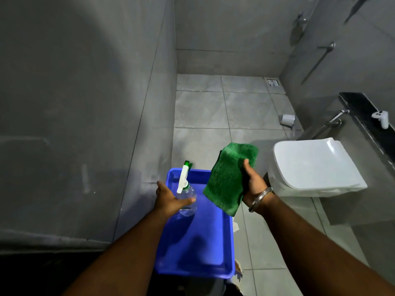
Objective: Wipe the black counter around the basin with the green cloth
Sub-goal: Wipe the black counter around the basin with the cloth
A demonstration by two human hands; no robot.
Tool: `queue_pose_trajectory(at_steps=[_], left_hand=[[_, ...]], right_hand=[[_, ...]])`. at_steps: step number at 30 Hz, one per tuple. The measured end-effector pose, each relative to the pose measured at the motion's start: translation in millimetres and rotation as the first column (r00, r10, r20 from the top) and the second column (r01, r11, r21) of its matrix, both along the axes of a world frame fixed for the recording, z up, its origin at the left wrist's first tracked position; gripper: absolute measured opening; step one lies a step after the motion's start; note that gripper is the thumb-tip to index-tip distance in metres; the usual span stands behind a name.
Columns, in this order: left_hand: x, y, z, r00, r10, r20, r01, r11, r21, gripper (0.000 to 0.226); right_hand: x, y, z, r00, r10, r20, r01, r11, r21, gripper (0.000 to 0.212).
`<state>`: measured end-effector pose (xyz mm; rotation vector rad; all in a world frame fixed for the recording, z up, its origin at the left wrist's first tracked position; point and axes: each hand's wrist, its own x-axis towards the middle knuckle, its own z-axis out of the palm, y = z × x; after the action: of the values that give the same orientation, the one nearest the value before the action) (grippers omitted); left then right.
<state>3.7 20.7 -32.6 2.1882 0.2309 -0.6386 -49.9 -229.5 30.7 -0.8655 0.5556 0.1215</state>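
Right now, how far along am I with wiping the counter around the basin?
Barely started. Done: the green cloth is picked up, gripped in your right hand. In hand: your left hand is at the spray bottle over the blue tray; whether it grips it is unclear. Left: all the wiping. No basin is in view; you face the floor and toilet.

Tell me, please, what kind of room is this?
Most likely a bathroom. A wall-hung toilet with its lid shut is on the right, a hand sprayer hangs on the wall beside it, and a floor drain is set in the tiled floor at the far corner.
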Motion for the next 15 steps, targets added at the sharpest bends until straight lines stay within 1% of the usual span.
queue_pose_trajectory(at_steps=[1,2,3,4,5,6,7,8,9,10,11,12,13,14,15], left_hand=[[-6.4,7.4,3.2,0.998,-0.034,-0.057,0.039,0.994,0.097,0.112],[-15.0,16.0,7.3,0.984,-0.125,-0.129,0.150,0.966,0.209,0.096],[-23.4,22.9,12.4,0.943,-0.256,-0.214,0.311,0.905,0.290,0.080],[-31.1,28.1,17.9,0.884,-0.382,-0.270,0.458,0.824,0.334,0.068],[-41.9,33.2,26.3,0.832,-0.478,-0.281,0.554,0.744,0.373,0.059],[-46.7,34.2,35.7,0.790,-0.567,-0.231,0.607,0.673,0.422,0.050],[-50.5,34.5,46.4,0.766,-0.635,-0.101,0.601,0.650,0.466,0.043],[-55.8,35.7,59.5,0.735,-0.672,0.085,0.566,0.679,0.467,0.040],[-59.9,37.7,72.8,0.684,-0.678,0.269,0.541,0.718,0.437,0.047],[-63.3,41.0,86.5,0.630,-0.677,0.380,0.536,0.734,0.417,0.057],[-63.2,44.1,99.7,0.573,-0.708,0.412,0.556,0.706,0.439,0.069],[-66.5,49.6,110.5,0.529,-0.754,0.390,0.580,0.656,0.482,0.080],[-70.5,54.5,118.9,0.501,-0.801,0.328,0.618,0.597,0.512,0.091],[-77.0,59.9,126.3,0.494,-0.834,0.247,0.664,0.545,0.512,0.097],[-87.4,68.0,132.0,0.502,-0.850,0.161,0.704,0.509,0.496,0.095]], right_hand=[[-8.6,3.8,1.1,0.999,0.041,-0.002,-0.041,0.999,0.018,0.038],[-18.6,7.5,2.2,0.996,0.093,-0.014,-0.092,0.995,0.025,0.034],[-27.9,10.9,2.4,0.988,0.152,-0.029,-0.151,0.988,0.011,0.036],[-36.8,14.6,2.0,0.974,0.223,-0.039,-0.224,0.974,-0.019,0.044],[-45.5,20.4,2.4,0.949,0.309,-0.056,-0.313,0.948,-0.064,0.053],[-51.2,25.1,2.0,0.919,0.387,-0.075,-0.393,0.914,-0.103,0.057],[-54.8,31.1,1.9,0.880,0.466,-0.093,-0.475,0.869,-0.141,0.056],[-59.3,39.1,3.5,0.829,0.547,-0.119,-0.559,0.805,-0.197,0.053],[-62.8,47.9,6.0,0.771,0.619,-0.153,-0.635,0.723,-0.273,0.050],[-66.2,57.1,8.6,0.707,0.680,-0.193,-0.696,0.623,-0.356,0.047],[-68.4,66.2,10.2,0.638,0.738,-0.222,-0.748,0.524,-0.409,0.044],[-72.4,76.7,12.9,0.547,0.801,-0.241,-0.799,0.413,-0.437,0.043],[-77.4,87.4,16.1,0.451,0.855,-0.255,-0.836,0.305,-0.456,0.040],[-82.6,99.3,19.5,0.364,0.893,-0.264,-0.857,0.210,-0.470,0.036],[-87.6,111.8,23.1,0.294,0.917,-0.271,-0.864,0.133,-0.486,0.032]])
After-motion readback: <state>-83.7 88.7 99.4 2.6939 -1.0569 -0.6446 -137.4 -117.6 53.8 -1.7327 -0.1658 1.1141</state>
